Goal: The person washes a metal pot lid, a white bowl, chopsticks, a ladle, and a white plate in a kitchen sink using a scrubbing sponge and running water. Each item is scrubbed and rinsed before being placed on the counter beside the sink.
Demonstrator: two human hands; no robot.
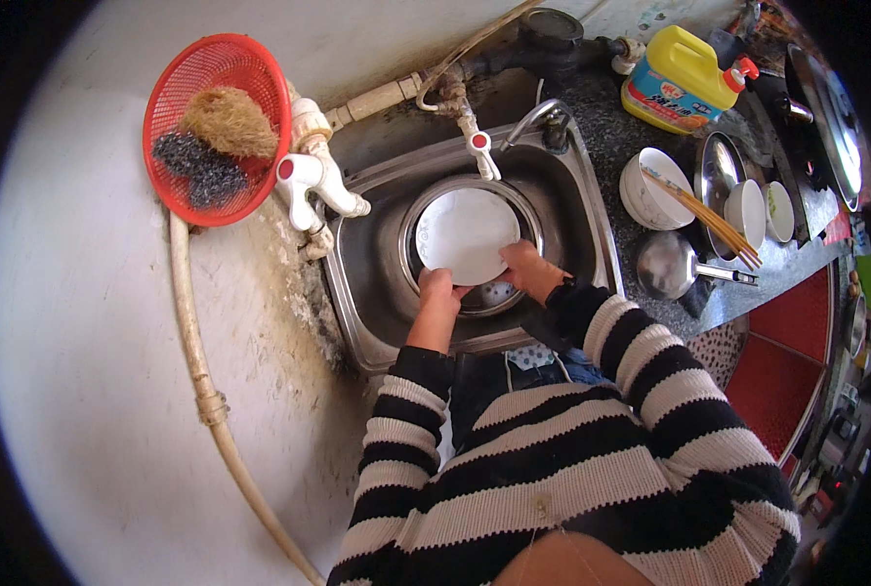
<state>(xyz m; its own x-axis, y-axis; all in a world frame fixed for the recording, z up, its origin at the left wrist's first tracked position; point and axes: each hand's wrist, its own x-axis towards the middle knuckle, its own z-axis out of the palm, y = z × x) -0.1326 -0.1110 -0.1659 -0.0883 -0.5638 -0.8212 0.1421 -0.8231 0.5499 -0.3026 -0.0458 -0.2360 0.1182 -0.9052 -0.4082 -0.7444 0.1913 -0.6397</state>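
Note:
Both my hands grip a white plate (pixel 468 233) over a round metal basin (pixel 531 212). My left hand (pixel 439 289) holds its near left rim, and my right hand (pixel 527 268) has the near right rim. Most of the basin's inside is covered by the plate; a patterned dish (pixel 497 291) shows below the near rim. The basin stands in a stainless steel sink (pixel 366 308). Above the far side of the basin hangs a white tap (pixel 484 154) with a red mark; whether water runs from it I cannot tell.
A red plastic basket (pixel 159 95) with scrubbers hangs on the left wall beside white valves (pixel 307 183). Right on the counter are a yellow detergent jug (pixel 677 80), white bowls (pixel 651 192), chopsticks (pixel 706 220) and a metal ladle (pixel 666 265). A metal spout (pixel 531 121) curves over the sink's far corner.

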